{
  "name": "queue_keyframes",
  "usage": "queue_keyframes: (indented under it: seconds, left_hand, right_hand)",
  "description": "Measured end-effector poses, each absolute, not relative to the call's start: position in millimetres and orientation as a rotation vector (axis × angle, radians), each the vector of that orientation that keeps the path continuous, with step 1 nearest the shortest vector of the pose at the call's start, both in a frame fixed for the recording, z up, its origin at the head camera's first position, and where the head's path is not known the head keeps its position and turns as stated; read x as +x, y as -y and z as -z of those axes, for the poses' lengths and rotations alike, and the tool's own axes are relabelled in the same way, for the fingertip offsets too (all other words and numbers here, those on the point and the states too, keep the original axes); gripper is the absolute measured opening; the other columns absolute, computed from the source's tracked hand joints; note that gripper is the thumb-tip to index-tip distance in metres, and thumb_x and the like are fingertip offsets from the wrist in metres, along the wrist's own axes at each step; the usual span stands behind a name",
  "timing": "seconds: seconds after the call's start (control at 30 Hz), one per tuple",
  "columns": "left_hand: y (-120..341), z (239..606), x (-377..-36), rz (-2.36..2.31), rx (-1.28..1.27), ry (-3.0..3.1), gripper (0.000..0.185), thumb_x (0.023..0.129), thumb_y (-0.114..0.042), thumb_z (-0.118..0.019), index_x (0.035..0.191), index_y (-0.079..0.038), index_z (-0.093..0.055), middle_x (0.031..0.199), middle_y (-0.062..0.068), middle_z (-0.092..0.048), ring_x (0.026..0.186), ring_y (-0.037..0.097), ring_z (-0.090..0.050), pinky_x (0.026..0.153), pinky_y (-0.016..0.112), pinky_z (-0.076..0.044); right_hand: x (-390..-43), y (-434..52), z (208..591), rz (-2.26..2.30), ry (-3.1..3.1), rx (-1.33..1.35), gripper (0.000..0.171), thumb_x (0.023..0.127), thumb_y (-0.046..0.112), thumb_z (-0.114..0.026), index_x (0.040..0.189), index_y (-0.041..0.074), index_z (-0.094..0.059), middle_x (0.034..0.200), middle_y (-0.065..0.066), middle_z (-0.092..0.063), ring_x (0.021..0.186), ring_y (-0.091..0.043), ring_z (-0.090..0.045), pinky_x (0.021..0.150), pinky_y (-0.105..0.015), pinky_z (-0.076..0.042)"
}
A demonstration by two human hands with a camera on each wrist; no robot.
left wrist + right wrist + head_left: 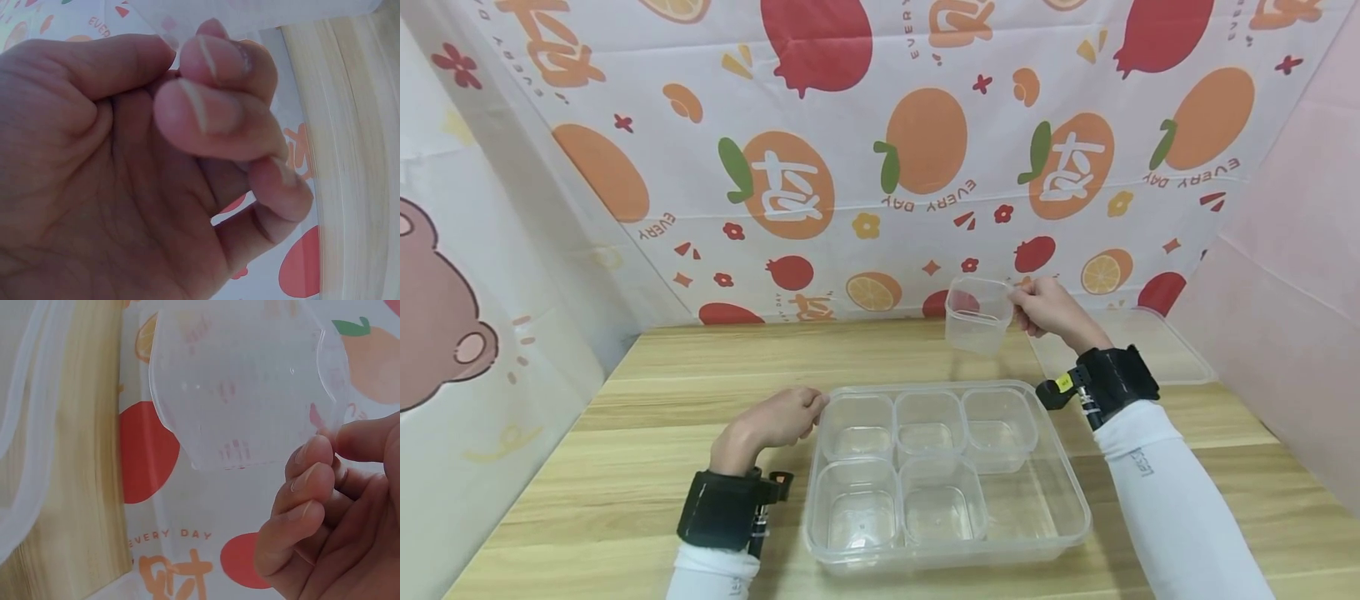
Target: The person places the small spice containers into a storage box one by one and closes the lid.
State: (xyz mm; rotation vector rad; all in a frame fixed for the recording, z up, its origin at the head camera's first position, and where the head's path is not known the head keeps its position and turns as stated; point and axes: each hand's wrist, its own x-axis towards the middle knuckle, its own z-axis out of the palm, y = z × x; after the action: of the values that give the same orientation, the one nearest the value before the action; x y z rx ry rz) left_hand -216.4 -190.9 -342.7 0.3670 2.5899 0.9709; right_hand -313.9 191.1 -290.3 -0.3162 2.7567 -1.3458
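Note:
My right hand (1051, 312) pinches the rim of a small clear plastic container (977, 321) between thumb and fingers. It is held in the air behind the large container, and the right wrist view also shows the small container (244, 394). A large clear plastic container (1078, 508) rests on the table with several small containers (859, 504) inside. Three of them form its back row and two stand in front; the front right spot shows bare bottom. At the large container's back left corner, my left hand (778, 415) pinches the rim with curled fingers.
A flat clear lid (1157, 346) lies at the back right of the wooden table (647, 433), partly behind the right hand. A fruit-printed cloth (850, 150) hangs along the table's back edge. More cloth hangs at the left and right sides.

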Motion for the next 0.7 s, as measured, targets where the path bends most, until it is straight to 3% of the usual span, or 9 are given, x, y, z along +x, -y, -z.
queue_keyframes:
  seconds: [0.23,0.7]
  left_hand:
    - [191,343,-217,-0.985,0.359,-2.575,0.031,0.11,-0.016,-0.035,0.1,-0.003,-0.062,0.064,0.002,-0.044,0.056,0.016,-0.039,0.058,0.032,-0.035]
    - [191,342,-216,-0.987,0.364,-2.575,0.032,0.111,-0.016,-0.034,0.104,-0.001,-0.061,0.061,0.001,-0.042,0.054,0.016,-0.037,0.059,0.033,-0.035]
  right_hand:
    - [-308,-192,288,1.377,-2.729,-0.359,0.043,0.106,0.014,-0.048,0.066,0.002,-0.057,0.057,-0.005,-0.049,0.049,-0.016,-0.045,0.049,-0.024,-0.04]
    - [-300,-194,288,1.433,-2.691,-0.399,0.037,0.106,0.01,-0.049,0.073,-0.006,-0.057,0.057,-0.005,-0.05,0.048,-0.016,-0.045,0.049,-0.024,-0.042]
